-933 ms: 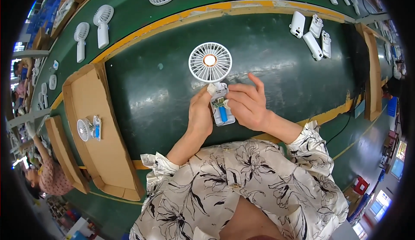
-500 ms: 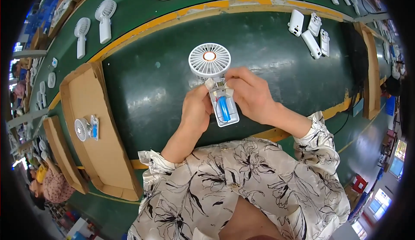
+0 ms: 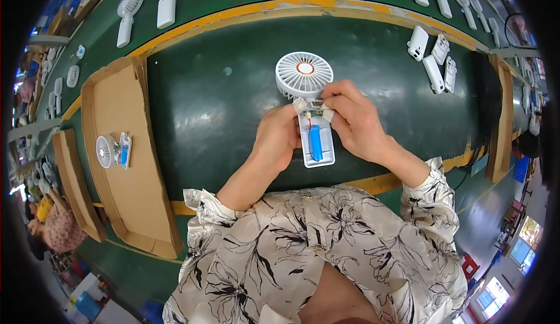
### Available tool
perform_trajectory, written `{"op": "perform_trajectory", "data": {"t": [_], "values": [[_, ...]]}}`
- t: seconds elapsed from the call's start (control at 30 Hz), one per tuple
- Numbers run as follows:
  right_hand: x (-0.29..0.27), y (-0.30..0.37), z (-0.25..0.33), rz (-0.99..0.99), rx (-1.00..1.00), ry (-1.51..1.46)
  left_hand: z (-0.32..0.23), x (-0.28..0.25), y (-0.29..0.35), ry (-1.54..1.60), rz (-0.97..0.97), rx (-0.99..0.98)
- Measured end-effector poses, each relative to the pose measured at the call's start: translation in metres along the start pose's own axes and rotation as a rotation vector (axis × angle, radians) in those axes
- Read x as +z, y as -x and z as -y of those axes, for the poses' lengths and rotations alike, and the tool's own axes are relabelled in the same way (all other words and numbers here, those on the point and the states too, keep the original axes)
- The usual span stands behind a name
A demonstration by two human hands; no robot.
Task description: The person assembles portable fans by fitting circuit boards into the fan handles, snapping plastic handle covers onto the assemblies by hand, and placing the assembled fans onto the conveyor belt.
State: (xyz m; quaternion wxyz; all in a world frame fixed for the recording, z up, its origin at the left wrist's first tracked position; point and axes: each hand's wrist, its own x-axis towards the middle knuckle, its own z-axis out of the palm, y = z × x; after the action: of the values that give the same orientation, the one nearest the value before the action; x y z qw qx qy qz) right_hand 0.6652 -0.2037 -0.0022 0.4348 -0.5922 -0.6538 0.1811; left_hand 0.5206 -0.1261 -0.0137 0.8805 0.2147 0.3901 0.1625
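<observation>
Between my hands is a white handheld fan (image 3: 304, 73), its round grille facing up and its handle pointing toward me. The handle shell (image 3: 328, 154) is uncovered, with a blue cylindrical battery (image 3: 316, 143) and a red wire inside. A small circuit board (image 3: 315, 105) shows at the neck. My left hand (image 3: 277, 140) is closed on the handle's left side near the neck, white wrapping on its thumb. My right hand (image 3: 359, 119) pinches at the neck's right side by the board, also with white wrapping on a digit. Exactly what its fingertips press on is hidden.
A cardboard tray (image 3: 131, 204) at left holds another opened fan (image 3: 106, 152) with a blue battery. Several white handle shells (image 3: 433, 74) lie at the far right of the green table. Beyond the yellow edge (image 3: 233, 18), more white fans (image 3: 166, 10) lie on a green surface.
The view has shifted and turned slightly. The fan stands straighter in it, and the red wire beside the battery shows more clearly. Both hands keep their hold near the neck.
</observation>
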Motion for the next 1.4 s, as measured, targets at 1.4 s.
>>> {"op": "perform_trajectory", "data": {"t": [1.4], "values": [[0.007, 0.002, 0.007, 0.284, -0.258, 0.467, 0.017, -0.023, -0.001, -0.255, 0.114, 0.056]]}}
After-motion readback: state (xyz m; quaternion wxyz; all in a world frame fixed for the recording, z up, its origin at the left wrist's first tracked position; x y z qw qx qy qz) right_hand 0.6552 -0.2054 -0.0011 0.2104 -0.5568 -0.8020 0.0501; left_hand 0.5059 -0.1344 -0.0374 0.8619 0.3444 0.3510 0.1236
